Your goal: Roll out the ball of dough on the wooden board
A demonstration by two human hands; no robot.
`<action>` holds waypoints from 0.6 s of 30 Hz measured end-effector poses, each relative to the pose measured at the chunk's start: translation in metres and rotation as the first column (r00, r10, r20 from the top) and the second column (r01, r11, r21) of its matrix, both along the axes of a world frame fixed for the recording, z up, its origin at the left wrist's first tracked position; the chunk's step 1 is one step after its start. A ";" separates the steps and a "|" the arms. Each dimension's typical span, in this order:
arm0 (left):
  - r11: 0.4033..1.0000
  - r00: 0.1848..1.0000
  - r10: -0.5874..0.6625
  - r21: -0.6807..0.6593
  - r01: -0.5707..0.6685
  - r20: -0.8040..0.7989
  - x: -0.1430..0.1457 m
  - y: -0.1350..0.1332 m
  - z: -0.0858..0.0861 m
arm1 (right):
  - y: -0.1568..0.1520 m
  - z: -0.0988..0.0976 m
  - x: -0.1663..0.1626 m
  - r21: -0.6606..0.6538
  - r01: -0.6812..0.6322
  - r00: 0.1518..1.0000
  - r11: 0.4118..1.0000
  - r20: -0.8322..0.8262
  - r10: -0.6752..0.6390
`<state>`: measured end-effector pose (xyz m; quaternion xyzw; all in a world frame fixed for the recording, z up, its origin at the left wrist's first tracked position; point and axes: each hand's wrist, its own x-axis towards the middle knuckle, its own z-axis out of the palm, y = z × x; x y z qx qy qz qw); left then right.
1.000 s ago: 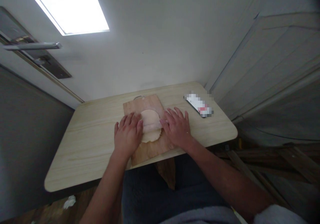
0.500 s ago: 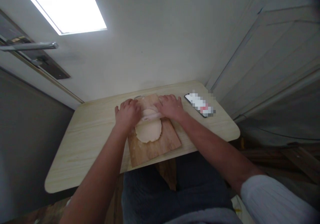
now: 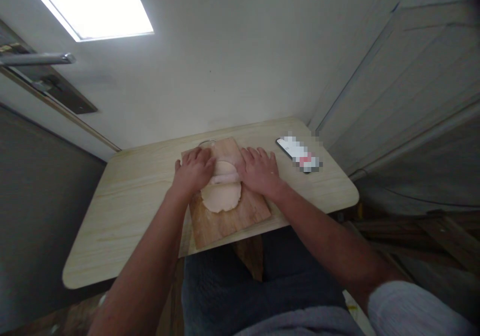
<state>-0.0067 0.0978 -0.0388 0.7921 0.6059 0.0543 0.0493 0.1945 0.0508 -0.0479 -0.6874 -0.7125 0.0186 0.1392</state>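
Note:
A flattened round of pale dough (image 3: pixel 221 199) lies on a wooden cutting board (image 3: pixel 234 221). Across the dough runs a short, pale rolling pin (image 3: pixel 225 178), its middle showing between my hands. My left hand (image 3: pixel 194 171) bears down over the pin's left end, fingers pointing away from me and slightly bent. Over the right end is my right hand (image 3: pixel 259 170), palm down with its fingers forward. Both palms cover the ends of the pin. Part of the dough shows beyond the pin as well as on the near side.
The board rests on a light wood-grain table (image 3: pixel 123 211) with rounded corners. A phone (image 3: pixel 296 152), partly blurred out, lies to the right of my right hand. A metal ring (image 3: pixel 206 141) shows at the board's far edge. Behind stands a white door with a metal handle (image 3: pixel 41 59).
Both hands have drawn the rolling pin slightly back toward me over the dough, so more dough shows on its far side. The view has shifted a little.

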 end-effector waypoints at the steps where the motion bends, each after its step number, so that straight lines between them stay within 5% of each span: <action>1: 1.000 1.000 0.000 -0.012 0.000 0.006 0.000 -0.003 0.000 | -0.005 -0.001 0.000 0.004 0.002 1.000 1.000 -0.005 -0.002; 18: 0.982 0.999 -0.031 0.186 0.035 -0.025 -0.002 -0.061 0.001 | -0.077 -0.007 -0.001 0.041 -0.088 0.995 0.995 -0.042 0.089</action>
